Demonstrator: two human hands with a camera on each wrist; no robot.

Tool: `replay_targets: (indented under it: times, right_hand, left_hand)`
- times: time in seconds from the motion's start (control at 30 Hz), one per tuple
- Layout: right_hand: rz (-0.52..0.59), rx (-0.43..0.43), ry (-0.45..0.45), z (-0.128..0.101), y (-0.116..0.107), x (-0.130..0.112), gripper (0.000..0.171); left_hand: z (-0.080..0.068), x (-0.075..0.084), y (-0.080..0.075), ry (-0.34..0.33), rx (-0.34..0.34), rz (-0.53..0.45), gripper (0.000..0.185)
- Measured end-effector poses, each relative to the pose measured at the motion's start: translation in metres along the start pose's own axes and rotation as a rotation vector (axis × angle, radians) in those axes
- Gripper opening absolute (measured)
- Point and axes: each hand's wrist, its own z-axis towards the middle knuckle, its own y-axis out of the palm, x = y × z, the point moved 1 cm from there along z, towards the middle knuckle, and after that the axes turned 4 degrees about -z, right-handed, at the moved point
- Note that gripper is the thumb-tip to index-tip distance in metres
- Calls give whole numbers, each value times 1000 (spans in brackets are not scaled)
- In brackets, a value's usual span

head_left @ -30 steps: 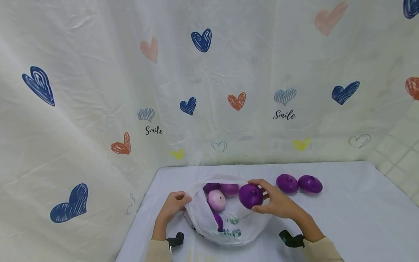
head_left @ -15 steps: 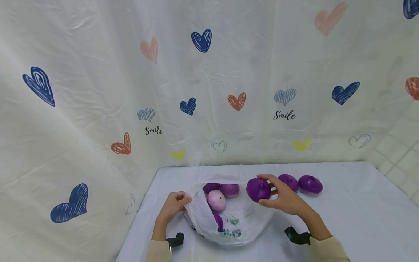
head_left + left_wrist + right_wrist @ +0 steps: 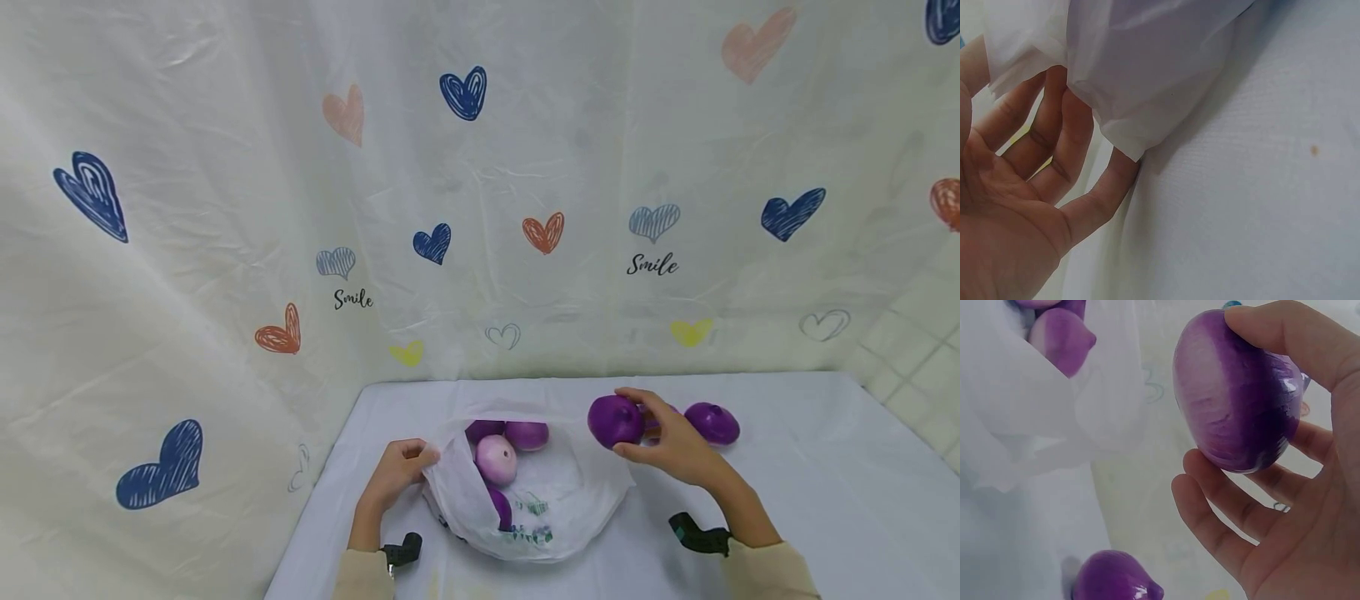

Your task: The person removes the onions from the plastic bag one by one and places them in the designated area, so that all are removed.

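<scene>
My right hand [image 3: 678, 446] holds a glossy purple onion [image 3: 613, 422] between thumb and fingers, raised to the right of a white plastic bag [image 3: 573, 517]. In the right wrist view the thumb lies on one end of this onion [image 3: 1235, 394], with fingertips at the other side. My left hand [image 3: 397, 473] pinches the bag's left edge; in the left wrist view the thin plastic [image 3: 1147, 81] hangs over the fingers. Inside the bag's mouth lie several onions, among them a paler pinkish one [image 3: 496, 460] and a purple one [image 3: 527, 435].
On the table [image 3: 810, 483], right of the bag, sits a purple onion [image 3: 712, 423]. Another beside it is mostly hidden behind my right hand. A white curtain [image 3: 480, 183] printed with hearts hangs behind the table. Each wrist bears a black camera mount [image 3: 701, 533].
My right hand has carried the onion from over the bag's right side to the right and slightly farther back, now overlapping a table onion. My left hand stays at the bag's edge.
</scene>
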Motion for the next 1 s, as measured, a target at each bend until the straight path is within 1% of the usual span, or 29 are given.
replay_targets:
  times: [0.5,0.8,1.0]
  right_hand:
    - [-27,27,82,-5,-21,6,83]
    - [-45,57,116,-8,-31,16,83]
    - [-56,84,124,-11,-36,20,84]
  left_hand:
    - [-2,2,0,-7,12,19,26]
    - [-3,3,1,-4,14,17,26]
    - [-2,3,1,-5,15,18,26]
